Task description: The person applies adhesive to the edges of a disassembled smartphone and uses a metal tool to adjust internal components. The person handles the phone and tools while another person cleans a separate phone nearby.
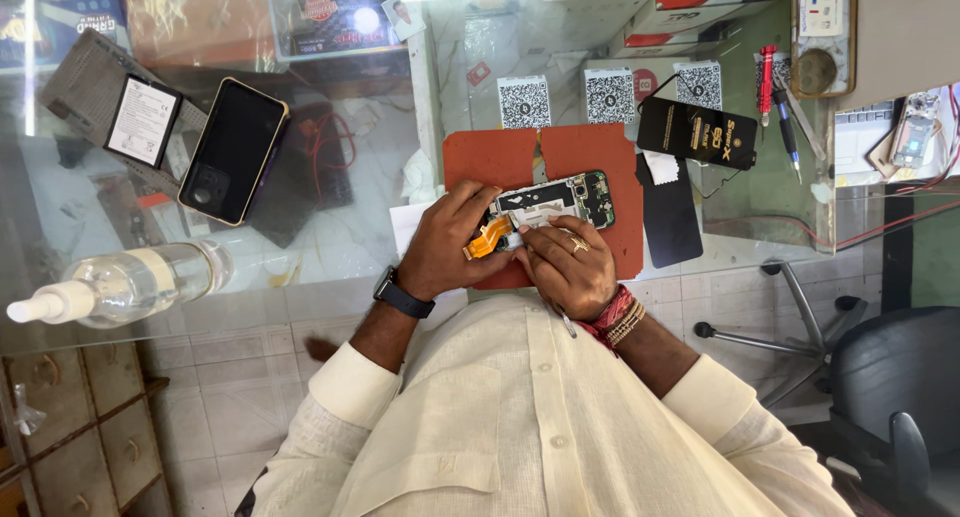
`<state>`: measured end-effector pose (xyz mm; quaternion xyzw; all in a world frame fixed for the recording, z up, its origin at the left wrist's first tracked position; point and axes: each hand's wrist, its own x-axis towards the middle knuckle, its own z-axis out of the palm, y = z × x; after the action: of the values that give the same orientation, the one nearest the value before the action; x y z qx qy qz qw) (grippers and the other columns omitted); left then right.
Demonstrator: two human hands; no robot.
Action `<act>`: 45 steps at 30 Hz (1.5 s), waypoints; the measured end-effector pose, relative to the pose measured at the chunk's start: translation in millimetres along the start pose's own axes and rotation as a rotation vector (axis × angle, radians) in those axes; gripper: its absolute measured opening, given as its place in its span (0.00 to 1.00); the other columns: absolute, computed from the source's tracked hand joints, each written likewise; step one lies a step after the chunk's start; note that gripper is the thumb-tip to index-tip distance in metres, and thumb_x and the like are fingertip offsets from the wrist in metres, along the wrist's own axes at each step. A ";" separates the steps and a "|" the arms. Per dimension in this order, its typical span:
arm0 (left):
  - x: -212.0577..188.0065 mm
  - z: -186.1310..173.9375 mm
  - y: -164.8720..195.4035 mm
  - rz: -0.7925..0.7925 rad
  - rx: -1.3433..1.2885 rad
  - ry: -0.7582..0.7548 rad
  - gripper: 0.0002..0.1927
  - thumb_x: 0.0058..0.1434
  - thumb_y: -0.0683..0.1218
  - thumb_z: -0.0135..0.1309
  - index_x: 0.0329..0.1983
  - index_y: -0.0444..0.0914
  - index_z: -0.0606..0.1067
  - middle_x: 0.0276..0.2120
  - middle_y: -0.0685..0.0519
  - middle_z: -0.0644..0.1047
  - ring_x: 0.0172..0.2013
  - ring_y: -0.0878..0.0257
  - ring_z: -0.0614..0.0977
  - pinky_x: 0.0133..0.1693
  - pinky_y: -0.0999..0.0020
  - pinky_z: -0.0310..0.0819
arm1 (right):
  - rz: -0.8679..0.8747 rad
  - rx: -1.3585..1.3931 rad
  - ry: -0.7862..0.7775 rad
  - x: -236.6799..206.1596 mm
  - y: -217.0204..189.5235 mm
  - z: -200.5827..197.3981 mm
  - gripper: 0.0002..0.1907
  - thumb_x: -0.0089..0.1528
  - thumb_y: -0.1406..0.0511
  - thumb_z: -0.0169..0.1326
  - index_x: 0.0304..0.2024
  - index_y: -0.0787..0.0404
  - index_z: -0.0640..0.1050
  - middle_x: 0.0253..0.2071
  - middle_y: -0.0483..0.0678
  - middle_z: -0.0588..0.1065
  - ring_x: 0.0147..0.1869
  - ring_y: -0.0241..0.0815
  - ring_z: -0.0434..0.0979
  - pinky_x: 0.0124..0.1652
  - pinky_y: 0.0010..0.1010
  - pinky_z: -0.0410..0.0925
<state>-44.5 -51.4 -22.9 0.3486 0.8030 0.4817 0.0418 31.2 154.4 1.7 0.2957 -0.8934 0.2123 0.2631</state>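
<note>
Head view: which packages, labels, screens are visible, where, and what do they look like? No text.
Black flat package: right of the red mat, rectangular, gold print.
Three code labels: row above the mat, white squares, black pattern.
Phone battery: far left, black, white label.
Smartphone: beside the battery, dark, gold-edged.
Red-and-white boxes: top right, under the glass.
Opened phone: on the mat, under the left hand and the right hand.

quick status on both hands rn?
Left hand: closed on the end of the opened phone with exposed circuit board, at its orange flex cable.
Right hand: fingers pressing on the same phone.
</note>
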 end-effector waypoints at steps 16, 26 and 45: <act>-4.7 3.2 13.0 -0.106 -0.051 0.112 0.37 0.54 0.39 0.68 0.67 0.36 0.67 0.44 0.46 0.75 0.37 0.57 0.82 0.39 0.67 0.79 | 0.271 -0.040 0.094 -14.8 3.4 -16.3 0.06 0.60 0.72 0.63 0.41 0.63 0.83 0.43 0.50 0.82 0.47 0.44 0.82 0.51 0.40 0.69; -3.8 18.6 12.5 -0.190 -0.086 0.134 0.39 0.56 0.37 0.63 0.71 0.38 0.64 0.39 0.45 0.80 0.36 0.56 0.84 0.40 0.64 0.80 | 0.523 0.155 -0.152 -11.1 -5.2 -19.0 0.13 0.57 0.64 0.65 0.41 0.64 0.82 0.31 0.50 0.79 0.34 0.50 0.80 0.35 0.40 0.72; -0.6 -1.9 33.0 0.434 0.535 0.193 0.26 0.64 0.37 0.59 0.65 0.43 0.72 0.38 0.50 0.76 0.33 0.60 0.78 0.31 0.66 0.74 | 1.432 1.113 0.178 10.2 44.7 -4.4 0.11 0.66 0.62 0.57 0.36 0.64 0.78 0.22 0.40 0.71 0.17 0.26 0.59 0.17 0.21 0.51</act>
<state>-27.6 -43.6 4.4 0.4623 0.8082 0.2830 -0.2302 -2.9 185.4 1.2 -0.2632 -0.6084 0.7474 -0.0444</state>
